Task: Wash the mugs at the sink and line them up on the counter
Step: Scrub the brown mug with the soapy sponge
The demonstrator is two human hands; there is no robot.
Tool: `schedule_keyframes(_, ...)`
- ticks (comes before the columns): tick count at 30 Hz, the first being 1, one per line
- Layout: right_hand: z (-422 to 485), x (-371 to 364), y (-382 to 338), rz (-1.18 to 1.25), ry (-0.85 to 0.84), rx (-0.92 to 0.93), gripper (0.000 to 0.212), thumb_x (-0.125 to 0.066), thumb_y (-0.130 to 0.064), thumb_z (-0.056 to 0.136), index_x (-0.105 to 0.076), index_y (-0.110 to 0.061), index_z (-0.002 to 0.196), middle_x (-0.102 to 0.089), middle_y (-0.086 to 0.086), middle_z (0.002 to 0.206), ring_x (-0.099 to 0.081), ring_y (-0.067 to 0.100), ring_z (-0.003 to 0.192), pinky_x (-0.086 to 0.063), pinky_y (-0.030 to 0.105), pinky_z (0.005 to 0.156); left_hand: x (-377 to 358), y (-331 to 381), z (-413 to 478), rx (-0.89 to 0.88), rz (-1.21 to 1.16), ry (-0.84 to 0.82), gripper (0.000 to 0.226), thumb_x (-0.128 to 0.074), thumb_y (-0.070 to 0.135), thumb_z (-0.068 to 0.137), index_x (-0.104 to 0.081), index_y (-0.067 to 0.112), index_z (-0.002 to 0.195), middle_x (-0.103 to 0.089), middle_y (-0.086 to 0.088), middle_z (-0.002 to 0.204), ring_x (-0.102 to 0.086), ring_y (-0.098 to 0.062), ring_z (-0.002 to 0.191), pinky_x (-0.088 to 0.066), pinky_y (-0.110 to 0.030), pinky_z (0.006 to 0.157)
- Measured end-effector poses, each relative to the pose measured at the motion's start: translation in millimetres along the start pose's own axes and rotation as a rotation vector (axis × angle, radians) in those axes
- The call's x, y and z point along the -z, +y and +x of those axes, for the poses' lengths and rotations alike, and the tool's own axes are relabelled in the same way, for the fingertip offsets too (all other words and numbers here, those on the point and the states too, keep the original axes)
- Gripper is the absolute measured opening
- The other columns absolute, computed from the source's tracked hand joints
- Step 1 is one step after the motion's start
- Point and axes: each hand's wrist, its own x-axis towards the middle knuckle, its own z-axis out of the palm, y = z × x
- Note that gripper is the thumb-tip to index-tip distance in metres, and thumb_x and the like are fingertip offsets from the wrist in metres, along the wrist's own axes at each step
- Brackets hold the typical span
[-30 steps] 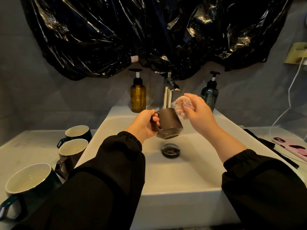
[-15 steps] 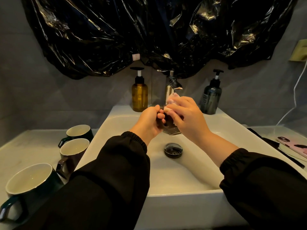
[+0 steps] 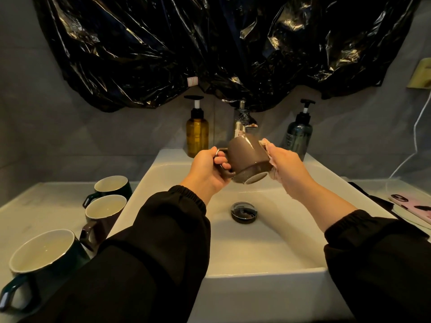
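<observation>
Left hand (image 3: pixel 206 171) grips brown mug (image 3: pixel 247 155) by its handle; right hand (image 3: pixel 288 170) holds pink sponge (image 3: pixel 276 175) against its side.

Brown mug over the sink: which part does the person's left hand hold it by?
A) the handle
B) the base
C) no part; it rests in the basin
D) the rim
A: the left hand curls its fingers round the handle of the brown mug, tilted above the sink, while the right hand holds a sponge to its side.

Pale counter (image 3: pixel 39 206) carrying white sink basin (image 3: pixel 256 275); left, far to near: dark mug (image 3: pixel 112 186), dark brown mug (image 3: pixel 105 212), large dark mug (image 3: pixel 44 255); right, pink phone (image 3: pixel 415 205).
</observation>
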Motion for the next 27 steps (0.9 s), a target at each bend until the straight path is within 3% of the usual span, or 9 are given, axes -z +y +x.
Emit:
schedule_keyframes(4, -18, -3, -1, -0.216, -0.207, 0.355, 0.031, -0.044, -0.024, 0.101, -0.051, -0.022, 0.131, -0.055, -0.014, 0.121, -0.052, 0.003, 0.111, -0.04, 0.029, 0.099, 6, 5, 5, 0.023, -0.149, 0.068, 0.038, -0.034, 0.027, 0.101, -0.045, 0.013, 0.067, -0.037, 0.004, 0.042, -0.032, -0.008, 0.049, -0.033, -0.019, 0.054)
schedule_keyframes(7, -22, -22, 3, -0.458, -0.243, 0.729, 0.035, -0.043, -0.013, 0.1, -0.052, -0.014, 0.134, -0.041, -0.01, 0.137, -0.031, -0.012, 0.129, -0.029, 0.02, 0.109, 8, 6, 5, 0.052, -0.182, 0.086, 0.038, -0.031, 0.025, 0.1, -0.041, 0.015, 0.065, -0.034, 0.005, 0.042, -0.029, -0.009, 0.047, -0.034, -0.022, 0.056)
schedule_keyframes(9, -15, -29, 8, -0.653, -0.141, 0.917, 0.036, -0.053, -0.01, 0.096, -0.056, -0.013, 0.131, -0.037, 0.0, 0.149, -0.025, 0.01, 0.142, -0.024, 0.029, 0.115, 6, 8, 1, 0.082, -0.204, 0.087, 0.038, -0.031, 0.021, 0.099, -0.039, 0.016, 0.061, -0.032, 0.005, 0.042, -0.029, -0.01, 0.044, -0.035, -0.023, 0.058)
schedule_keyframes(11, -7, -29, 9, -0.686, 0.05, 1.086, 0.031, -0.062, -0.003, 0.089, -0.065, -0.008, 0.12, -0.053, 0.012, 0.135, -0.045, 0.028, 0.128, -0.038, 0.036, 0.107, 6, 13, -1, 0.101, -0.254, 0.072, 0.04, -0.031, 0.02, 0.099, -0.039, 0.015, 0.06, -0.032, 0.005, 0.041, -0.03, -0.009, 0.039, -0.037, -0.022, 0.059)
schedule_keyframes(14, -9, -23, 5, -0.541, 0.325, 1.034, 0.021, -0.059, -0.006, 0.089, -0.069, -0.003, 0.107, -0.06, 0.014, 0.111, -0.052, 0.029, 0.104, -0.044, 0.028, 0.089, 5, 18, -4, 0.119, -0.318, 0.047, 0.04, -0.031, 0.02, 0.099, -0.04, 0.014, 0.061, -0.033, 0.004, 0.04, -0.03, -0.01, 0.029, -0.038, -0.022, 0.055)
schedule_keyframes(16, -7, -18, 3, -0.497, 0.394, 0.947, 0.02, -0.058, -0.002, 0.088, -0.069, 0.0, 0.104, -0.061, 0.015, 0.1, -0.054, 0.029, 0.093, -0.05, 0.035, 0.078, 4, 16, -7, 0.125, -0.325, 0.051, 0.038, -0.033, 0.02, 0.099, -0.041, 0.013, 0.062, -0.035, 0.003, 0.043, -0.031, -0.01, 0.03, -0.04, -0.024, 0.055)
schedule_keyframes(21, -12, -18, -5, -0.457, 0.353, 0.894, 0.039, -0.062, 0.001, 0.081, -0.058, -0.004, 0.119, -0.063, 0.011, 0.095, -0.057, 0.022, 0.083, -0.048, 0.028, 0.071, 3, 14, -9, 0.13, -0.331, 0.083, 0.034, -0.034, 0.02, 0.099, -0.042, 0.013, 0.066, -0.038, 0.003, 0.045, -0.032, -0.008, 0.034, -0.041, -0.023, 0.055)
schedule_keyframes(25, -11, -22, -2, -0.623, 0.254, 1.028, 0.011, -0.067, 0.0, 0.079, -0.071, -0.004, 0.088, -0.063, 0.01, 0.081, -0.057, 0.027, 0.076, -0.045, 0.03, 0.063, 4, 14, -9, 0.123, -0.348, 0.117, 0.031, -0.032, 0.017, 0.098, -0.043, 0.012, 0.07, -0.036, 0.003, 0.041, -0.031, -0.007, 0.036, -0.043, -0.022, 0.068)
schedule_keyframes(27, -13, -24, 5, -0.707, 0.11, 1.035, 0.009, -0.071, -0.001, 0.078, -0.074, -0.005, 0.085, -0.067, 0.009, 0.085, -0.06, 0.026, 0.077, -0.047, 0.028, 0.065, 6, 17, -9, 0.108, -0.373, 0.116, 0.03, -0.03, 0.014, 0.098, -0.043, 0.011, 0.071, -0.035, 0.004, 0.044, -0.03, -0.006, 0.041, -0.047, -0.025, 0.078)
